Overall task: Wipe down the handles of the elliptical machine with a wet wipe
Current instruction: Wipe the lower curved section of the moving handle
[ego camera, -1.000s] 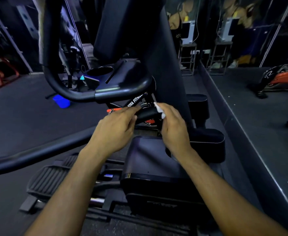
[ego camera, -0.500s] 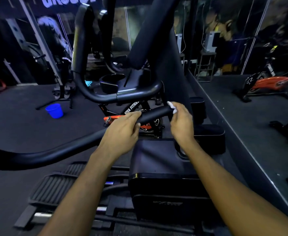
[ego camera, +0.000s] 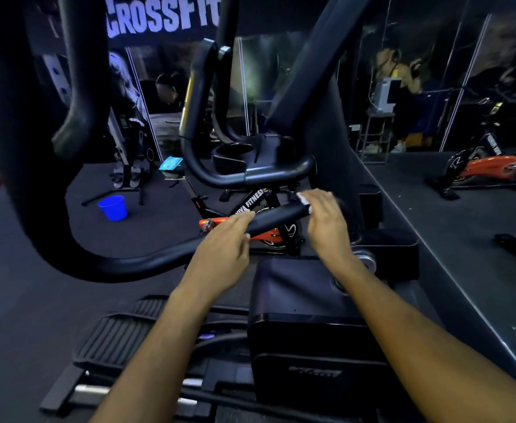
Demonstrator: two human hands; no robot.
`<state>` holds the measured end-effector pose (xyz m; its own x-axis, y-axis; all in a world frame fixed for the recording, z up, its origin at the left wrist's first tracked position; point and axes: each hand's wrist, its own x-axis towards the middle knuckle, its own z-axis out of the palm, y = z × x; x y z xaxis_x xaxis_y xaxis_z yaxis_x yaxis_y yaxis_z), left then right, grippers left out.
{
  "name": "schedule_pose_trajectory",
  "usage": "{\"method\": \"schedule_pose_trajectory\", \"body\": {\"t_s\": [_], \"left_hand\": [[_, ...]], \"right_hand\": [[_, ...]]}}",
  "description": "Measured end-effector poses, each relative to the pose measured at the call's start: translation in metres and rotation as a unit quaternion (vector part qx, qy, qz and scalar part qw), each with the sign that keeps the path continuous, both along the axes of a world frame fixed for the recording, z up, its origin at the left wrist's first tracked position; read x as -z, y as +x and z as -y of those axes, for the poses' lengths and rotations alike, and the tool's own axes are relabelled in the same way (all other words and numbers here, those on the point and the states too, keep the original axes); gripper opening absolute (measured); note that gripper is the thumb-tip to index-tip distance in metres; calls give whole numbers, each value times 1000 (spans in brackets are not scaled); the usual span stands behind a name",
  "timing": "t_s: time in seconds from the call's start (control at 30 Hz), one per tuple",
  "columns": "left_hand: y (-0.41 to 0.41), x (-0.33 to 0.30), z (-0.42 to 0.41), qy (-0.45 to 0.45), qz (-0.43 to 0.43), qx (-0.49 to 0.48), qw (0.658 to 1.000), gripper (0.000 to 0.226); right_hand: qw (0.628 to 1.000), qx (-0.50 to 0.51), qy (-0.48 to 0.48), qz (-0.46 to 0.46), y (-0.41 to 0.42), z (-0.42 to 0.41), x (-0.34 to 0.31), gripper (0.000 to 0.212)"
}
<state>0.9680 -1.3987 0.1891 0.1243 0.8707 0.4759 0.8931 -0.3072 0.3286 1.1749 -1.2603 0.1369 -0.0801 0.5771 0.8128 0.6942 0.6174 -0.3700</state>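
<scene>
A long black elliptical handle (ego camera: pixel 276 218) curves in from the left and ends at centre. My right hand (ego camera: pixel 325 222) wraps the handle's tip with a small white wet wipe (ego camera: pixel 304 199) pressed under its fingers. My left hand (ego camera: pixel 226 248) grips the same handle a little lower, fingers curled over the bar. A second fixed black handlebar (ego camera: pixel 250 175) loops just above, around the console cup holder (ego camera: pixel 234 152).
The machine's black housing (ego camera: pixel 311 315) and ribbed pedal (ego camera: pixel 113 334) lie below my arms. A blue bucket (ego camera: pixel 113 207) stands on the floor at left. An orange spin bike (ego camera: pixel 492 167) is at right beyond a mirror edge. A thick black handle (ego camera: pixel 21 148) hangs close at left.
The view has tilted up and the handle now sits higher. My right hand with the wipe has slid outward to the handle's tip; my left hand keeps its hold.
</scene>
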Motion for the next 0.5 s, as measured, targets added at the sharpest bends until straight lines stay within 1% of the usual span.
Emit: {"method": "schedule_pose_trajectory", "body": {"t_s": [0.07,0.1,0.17,0.2,0.23,0.3,0.33,0.37,0.43,0.5], "left_hand": [[-6,2,6,-1,1,-4,1000,47],[-10,3,9,-1,0,-4,1000,47],[-18,5,14,7,3,-9,1000,48],[-21,6,17,11,6,-13,1000,48],[-23,7,19,12,7,-17,1000,48],[-28,9,26,12,10,-18,1000,48],[-31,9,30,12,14,-19,1000,49],[-34,11,33,17,22,-21,999,50],[-40,13,41,41,50,-26,998,51],[-45,17,52,88,86,-32,992,51]], "right_hand": [[998,-22,23,50,-5,2,4,46],[998,-24,23,52,-4,0,4,46],[1000,-10,-8,-12,-4,0,1,44],[1000,-5,-9,-30,-7,2,2,44],[1000,-14,7,-20,-13,6,3,44],[995,-57,62,49,-21,12,9,44],[993,-65,72,68,-22,11,9,43],[995,-55,60,59,-21,11,8,42],[999,-28,28,14,-29,15,3,44],[995,-60,61,44,-48,25,6,43]]}}
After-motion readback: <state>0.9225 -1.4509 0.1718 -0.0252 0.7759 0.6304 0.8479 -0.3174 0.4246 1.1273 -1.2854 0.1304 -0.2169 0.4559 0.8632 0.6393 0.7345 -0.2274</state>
